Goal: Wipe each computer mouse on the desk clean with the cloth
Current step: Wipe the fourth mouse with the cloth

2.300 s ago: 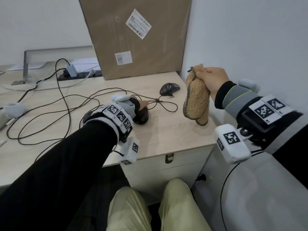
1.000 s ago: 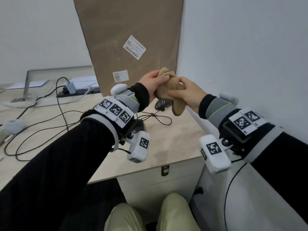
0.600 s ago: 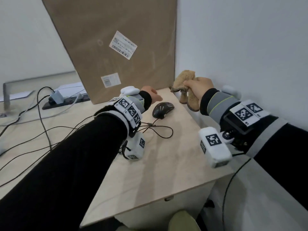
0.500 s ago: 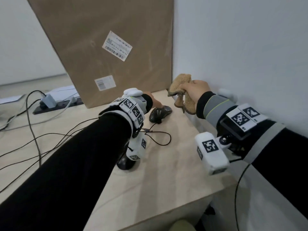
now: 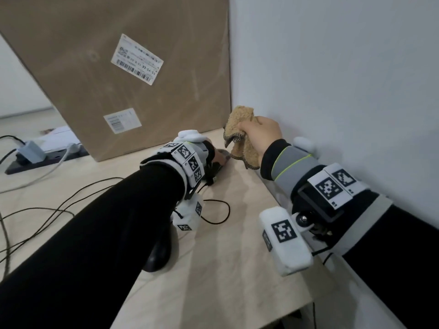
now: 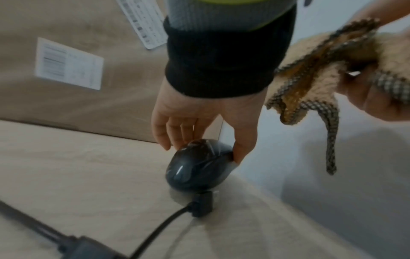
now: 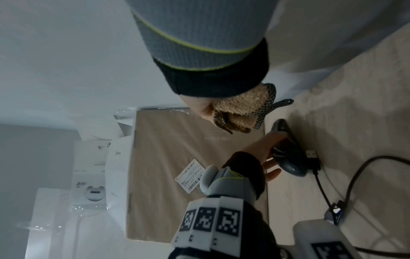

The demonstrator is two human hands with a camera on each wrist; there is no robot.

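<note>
A black wired mouse [image 6: 195, 168] lies at the desk's far right corner, in front of the cardboard box. My left hand [image 6: 201, 149] pinches it, thumb on one side and fingers on the other; in the right wrist view this mouse [image 7: 288, 154] looks tipped up on its edge. In the head view my left hand [image 5: 219, 157] hides most of it. My right hand [image 5: 259, 131] grips a bunched tan cloth [image 5: 240, 136] in the air, just above and right of that mouse, apart from it. A second black mouse [image 5: 159, 255] sits under my left forearm.
A big cardboard box [image 5: 133, 74] leans at the back and a white wall [image 5: 332, 91] closes the right side. Black cables [image 5: 71, 205] loop over the desk [image 5: 225, 269]; a USB plug [image 6: 201, 205] lies by the held mouse. A power strip [image 5: 45, 157] sits far left.
My left hand left the near mouse, met the right hand at the cloth, then reached to the far mouse and took hold of it. The right hand kept the cloth raised.
</note>
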